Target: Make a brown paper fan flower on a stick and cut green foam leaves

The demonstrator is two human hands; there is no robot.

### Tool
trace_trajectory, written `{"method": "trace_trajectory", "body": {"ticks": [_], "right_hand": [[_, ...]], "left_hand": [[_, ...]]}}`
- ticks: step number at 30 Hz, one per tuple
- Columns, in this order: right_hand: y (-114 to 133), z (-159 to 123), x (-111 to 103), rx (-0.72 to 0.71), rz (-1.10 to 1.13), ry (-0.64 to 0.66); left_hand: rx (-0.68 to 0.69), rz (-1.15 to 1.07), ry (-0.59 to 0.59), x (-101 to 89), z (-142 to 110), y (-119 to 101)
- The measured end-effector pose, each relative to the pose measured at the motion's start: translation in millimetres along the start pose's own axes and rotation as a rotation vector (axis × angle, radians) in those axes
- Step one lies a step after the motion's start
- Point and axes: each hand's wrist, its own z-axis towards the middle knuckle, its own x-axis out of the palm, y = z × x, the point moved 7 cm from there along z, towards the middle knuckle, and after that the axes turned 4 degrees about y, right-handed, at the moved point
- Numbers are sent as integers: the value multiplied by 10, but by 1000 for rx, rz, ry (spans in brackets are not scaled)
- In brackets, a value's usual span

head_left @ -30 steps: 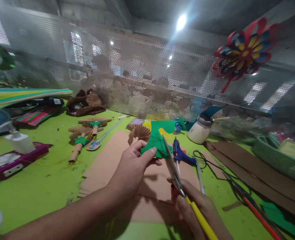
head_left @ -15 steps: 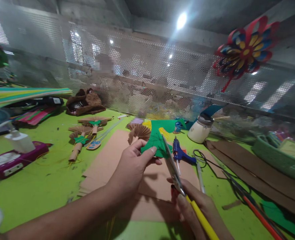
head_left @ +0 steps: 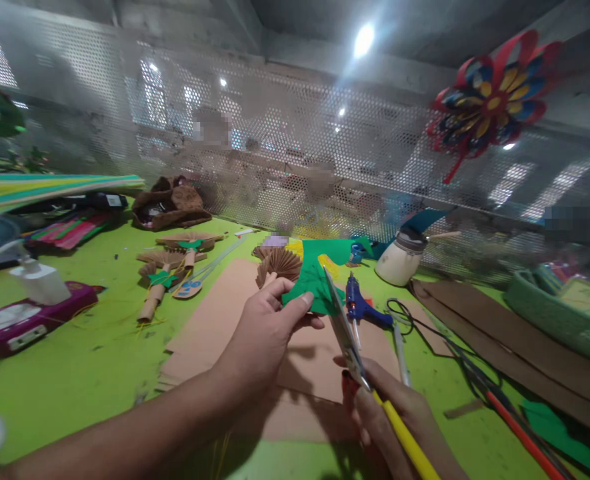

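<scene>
My left hand [head_left: 269,327] pinches a piece of green paper [head_left: 315,293] between thumb and fingers. My right hand [head_left: 392,400] is closed round a pair of scissors [head_left: 345,337] with a yellow handle, and something red shows beneath the fingers. The steel blades lie at the right side of the green paper, their tips near its upper part; whether they bite into it I cannot tell. Brown paper sheets [head_left: 209,327] are stacked under both hands. Just beyond my left hand sits a pleated brown paper fan [head_left: 279,267].
A blue glue gun [head_left: 362,307] lies right of the scissors, near a white jar [head_left: 399,257]. Small paper figures [head_left: 162,280] and a purple power strip [head_left: 29,320] are at left. A green basket [head_left: 555,313] stands at right. Perforated metal panels close off the back.
</scene>
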Motion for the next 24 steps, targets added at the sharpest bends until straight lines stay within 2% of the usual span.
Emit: {"method": "trace_trajectory", "body": {"ticks": [24], "right_hand": [[101, -23, -33, -11, -39, 14]], "left_hand": [[19, 13, 34, -13, 43, 29]]}}
